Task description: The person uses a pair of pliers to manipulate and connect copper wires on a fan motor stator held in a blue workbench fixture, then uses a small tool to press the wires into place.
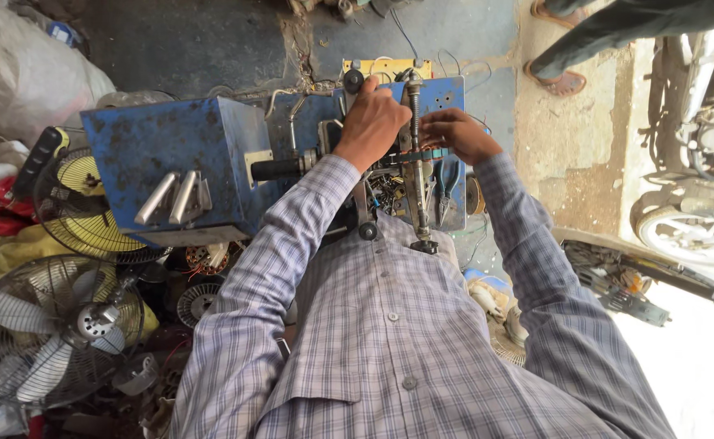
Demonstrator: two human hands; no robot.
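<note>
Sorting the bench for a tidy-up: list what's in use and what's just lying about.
In use: left hand, right hand, threaded rod, blue machine.
Lying about: pliers, caged fans, motorbike, white sack.

The machine housing [170,154] was seen as blue-painted metal, chipped and matt. The threaded rod [415,154] appeared bare, dull steel. The shirt [389,341] was woven checked cloth. The fan guard [56,325] was thin wire, possibly dusty.
</note>
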